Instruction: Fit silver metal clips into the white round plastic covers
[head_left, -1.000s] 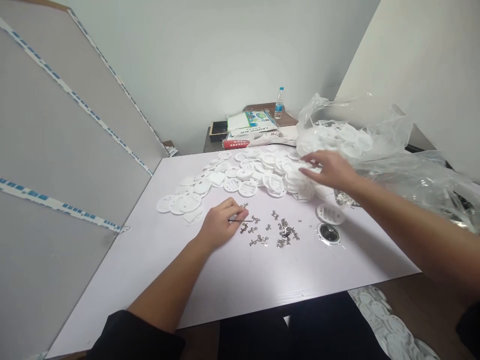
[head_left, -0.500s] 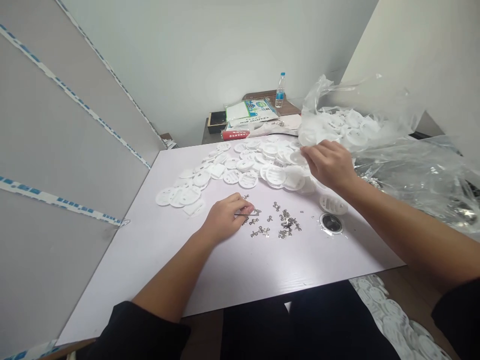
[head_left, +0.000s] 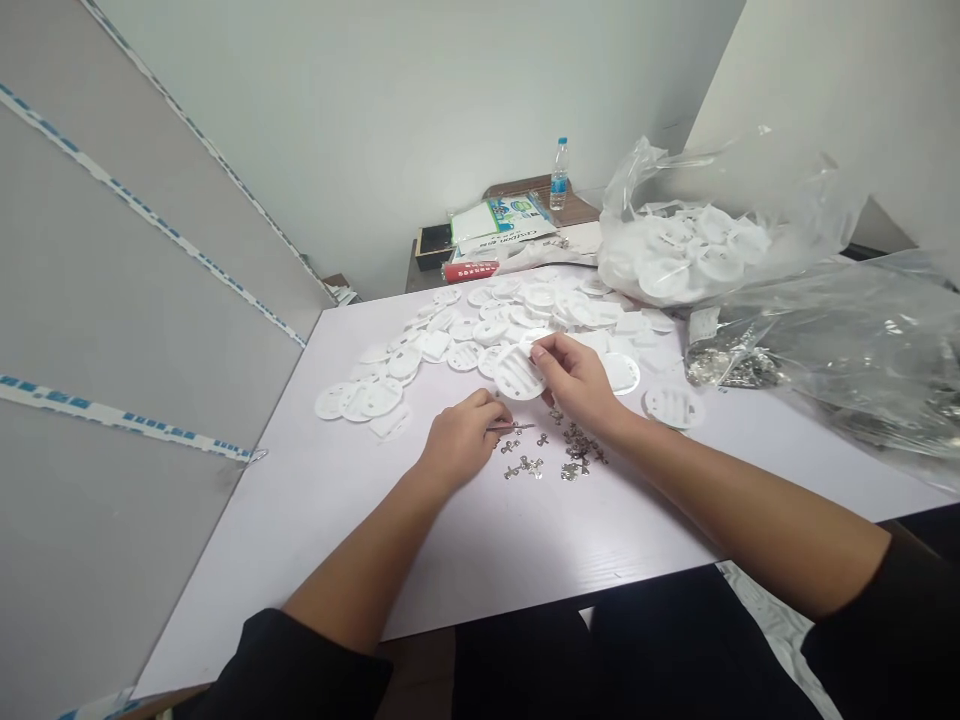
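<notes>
Round white slotted disc [head_left: 517,373] raised above pale counter [head_left: 300,560], fingers of right hand [head_left: 577,385] pinched on its edge. Fingers of left hand [head_left: 459,445] closed on thin metal tool [head_left: 526,427], beside small silver metal pieces [head_left: 577,442]. Work looks underway: one disc in hand, many in loose white disc pile [head_left: 465,356], more in clear plastic bag [head_left: 697,250]. Cannot tell if any disc carries metal.

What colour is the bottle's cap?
Blue, on the water bottle; it shows best in the head view.
</notes>
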